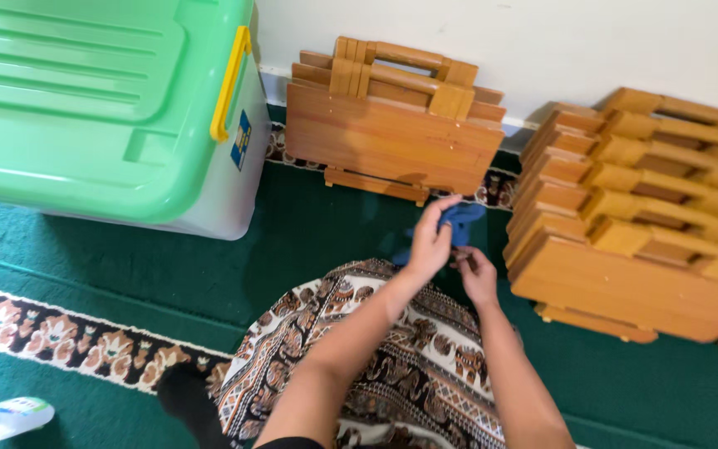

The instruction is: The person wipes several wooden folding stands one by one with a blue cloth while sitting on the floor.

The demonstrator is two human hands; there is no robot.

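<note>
My left hand (430, 241) grips a small blue cloth (461, 218) above the green carpet, fingers closed over its upper edge. Just to the right and a little lower, my right hand (477, 272) pinches the lower part of the same cloth. Both forearms reach forward over my lap, which is covered by a patterned brown and white fabric (409, 366). The cloth hangs between two stacks of folded wooden stands.
A stack of folded wooden stands (392, 133) leans against the white wall. A second stack (641, 216) lies at the right. A large plastic bin with a green lid (101, 100) and yellow latch sits at the left. A plastic bottle (2, 418) lies bottom left.
</note>
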